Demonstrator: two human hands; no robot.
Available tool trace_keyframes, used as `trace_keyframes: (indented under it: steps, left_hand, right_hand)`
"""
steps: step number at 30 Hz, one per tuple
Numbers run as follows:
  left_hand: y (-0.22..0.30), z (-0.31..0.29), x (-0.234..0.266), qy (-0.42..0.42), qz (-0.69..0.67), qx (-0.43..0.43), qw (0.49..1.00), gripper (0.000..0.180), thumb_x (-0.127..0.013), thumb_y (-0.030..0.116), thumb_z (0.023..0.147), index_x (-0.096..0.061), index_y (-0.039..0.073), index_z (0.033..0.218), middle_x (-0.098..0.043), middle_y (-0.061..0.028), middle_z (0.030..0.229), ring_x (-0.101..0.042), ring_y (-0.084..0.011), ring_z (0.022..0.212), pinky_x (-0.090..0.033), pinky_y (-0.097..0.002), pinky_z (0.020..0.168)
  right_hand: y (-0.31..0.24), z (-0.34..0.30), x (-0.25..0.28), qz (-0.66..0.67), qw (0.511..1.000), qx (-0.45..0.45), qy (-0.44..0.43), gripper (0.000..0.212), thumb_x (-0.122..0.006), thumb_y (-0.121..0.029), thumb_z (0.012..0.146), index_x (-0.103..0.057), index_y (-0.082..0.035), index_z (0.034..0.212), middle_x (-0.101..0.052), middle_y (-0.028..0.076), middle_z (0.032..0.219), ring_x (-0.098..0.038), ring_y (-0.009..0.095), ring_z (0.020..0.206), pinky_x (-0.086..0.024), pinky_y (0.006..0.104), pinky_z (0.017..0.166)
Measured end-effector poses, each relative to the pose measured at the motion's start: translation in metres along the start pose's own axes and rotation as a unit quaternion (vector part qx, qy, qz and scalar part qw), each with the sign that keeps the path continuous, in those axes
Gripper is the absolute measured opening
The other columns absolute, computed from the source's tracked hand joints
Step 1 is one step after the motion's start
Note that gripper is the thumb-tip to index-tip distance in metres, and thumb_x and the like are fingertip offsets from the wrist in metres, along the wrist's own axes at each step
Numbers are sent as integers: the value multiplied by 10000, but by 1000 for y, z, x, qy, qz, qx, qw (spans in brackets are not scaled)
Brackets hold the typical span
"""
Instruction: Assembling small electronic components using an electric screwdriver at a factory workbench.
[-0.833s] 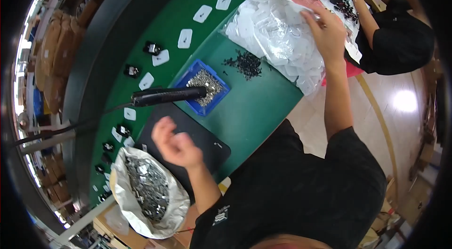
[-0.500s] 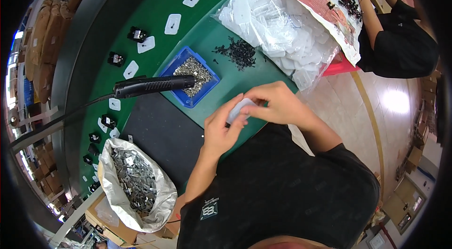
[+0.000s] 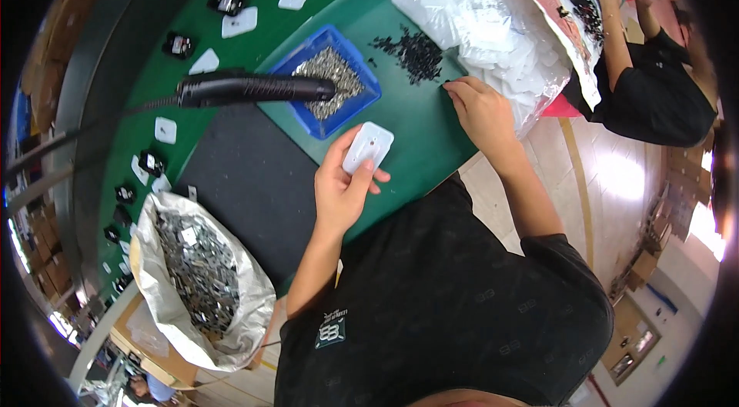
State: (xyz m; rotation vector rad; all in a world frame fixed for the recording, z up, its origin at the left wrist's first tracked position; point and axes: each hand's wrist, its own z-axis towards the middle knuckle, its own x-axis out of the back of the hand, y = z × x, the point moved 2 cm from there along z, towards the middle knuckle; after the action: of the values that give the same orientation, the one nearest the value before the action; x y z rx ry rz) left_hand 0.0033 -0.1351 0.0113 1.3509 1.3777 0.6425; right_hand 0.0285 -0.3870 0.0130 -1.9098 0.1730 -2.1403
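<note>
Just beyond the left hand [image 3: 342,188], slightly to its left, stands an open blue tray [image 3: 350,111] with a heap of small silvery metal pieces [image 3: 332,68] in it; a black cylindrical power tool [image 3: 246,89] reaches across its left side, its tip over the heap. Nearer the person than that grip and well to its left, a whitish sack [image 3: 258,299] gapes open, loaded with flat grey metal parts [image 3: 196,268]. Beyond the right hand [image 3: 483,116], a clear plastic bag [image 3: 531,111] bulges with many white plates [image 3: 485,22]. A loose pile of tiny black pieces [image 3: 412,55] lies on the green tabletop [image 3: 416,153] just beyond the right fingertips and to their left, and a dark mat [image 3: 250,176] lies to the left of the left hand. The white plate [image 3: 369,147] in the left hand is a rounded rectangle, one broad face turned up with a small dark spot near its middle; its long axis runs away from the person, leaning to the right, the far end sticking out clear of the fingers. The left hand grasps its near end, thumb on top and fingers behind and beneath. The right hand's thumb and forefinger nearly meet, a tiny dark bit at their tips; whether it is gripped, I cannot tell.
</note>
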Motion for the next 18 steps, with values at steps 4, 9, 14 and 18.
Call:
trace_keyframes:
  steps: [4, 9, 14, 18]
  left_hand:
    - [-4, -6, 6, -2, 20, 19, 1000, 439, -498, -22, 927, -415, -50, 1358, -621, -177, 1120, -679, -185, 743, -511, -229, 538]
    - [-12, -11, 14, 20, 13, 30, 999, 411, -531, 6, 935, -473, -35, 1340, -652, -148, 1116, -694, -172, 774, -558, -250, 602]
    - [-19, -10, 14, 22, -1, 20, 1000, 398, -539, 12, 939, -478, -37, 1330, -656, -141, 1101, -695, -171, 779, -571, -256, 628]
    - [-20, -9, 10, 29, -13, 20, 999, 372, -548, 12, 937, -497, -36, 1302, -656, -135, 1091, -694, -166, 780, -574, -256, 636]
  right_hand:
    - [-16, -7, 4, 72, 996, -29, -34, 144, -623, -108, 838, -691, -97, 965, -686, 48, 922, -674, 259, 765, -541, 360, 653]
    - [-9, 1, 5, 123, 989, -81, -13, 154, -648, -129, 833, -690, -84, 975, -694, 76, 878, -672, 271, 728, -534, 362, 649]
    - [-8, 11, 6, 68, 995, -72, -32, 152, -671, -159, 822, -699, -75, 946, -693, 89, 865, -668, 274, 708, -526, 356, 638]
    - [-4, 12, 2, 58, 996, -62, -41, 144, -672, -164, 825, -699, -67, 928, -692, 87, 857, -665, 275, 705, -522, 359, 638]
